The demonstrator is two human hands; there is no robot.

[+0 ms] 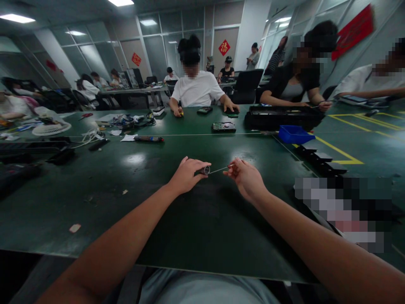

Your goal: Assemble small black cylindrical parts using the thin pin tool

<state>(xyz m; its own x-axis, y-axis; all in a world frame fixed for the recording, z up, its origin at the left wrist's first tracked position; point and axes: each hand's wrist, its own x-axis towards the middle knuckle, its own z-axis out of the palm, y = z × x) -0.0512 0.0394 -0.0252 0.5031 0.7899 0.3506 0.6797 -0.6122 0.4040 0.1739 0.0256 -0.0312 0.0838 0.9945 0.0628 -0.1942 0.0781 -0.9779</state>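
My left hand [187, 175] is closed round a small dark cylinder [206, 170], held a little above the green table [190, 228]. Its round, pale-rimmed end faces right, between my thumb and fingers. My right hand [248, 179] pinches a thin metal rod [218, 169] that looks like a slim screwdriver, with a bit of red showing at the fingertips. The rod slants down to the left, its tip at the cylinder's end; whether it touches or enters, I cannot tell.
Across the table, a person in white works beside an opened hard drive [224, 126]. A blue bin [295, 134] and black notched strips [322, 161] lie to the right. A dark stick-like part [148, 139], tangled cables [126, 120] and a white fan-like object [51, 128] lie to the left.
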